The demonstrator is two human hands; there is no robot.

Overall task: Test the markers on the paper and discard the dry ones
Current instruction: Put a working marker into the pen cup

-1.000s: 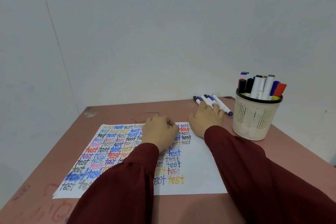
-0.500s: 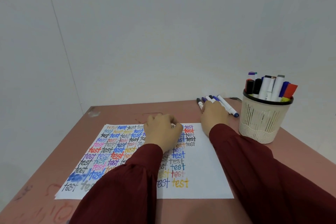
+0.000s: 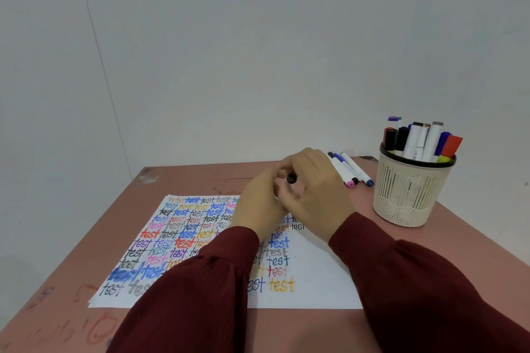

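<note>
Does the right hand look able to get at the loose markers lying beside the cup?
Probably yes, though not at once. The loose markers lie just beyond the right hand, nothing covering them. But that hand seems to grip a black-ended marker with the left hand, so it must let go first.

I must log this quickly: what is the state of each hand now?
Left hand: curled beside the marker; grip cannot be told.
Right hand: holding the marker.

Loose, dark maroon long sleeves (image 3: 189, 295), softly gathered.
</note>
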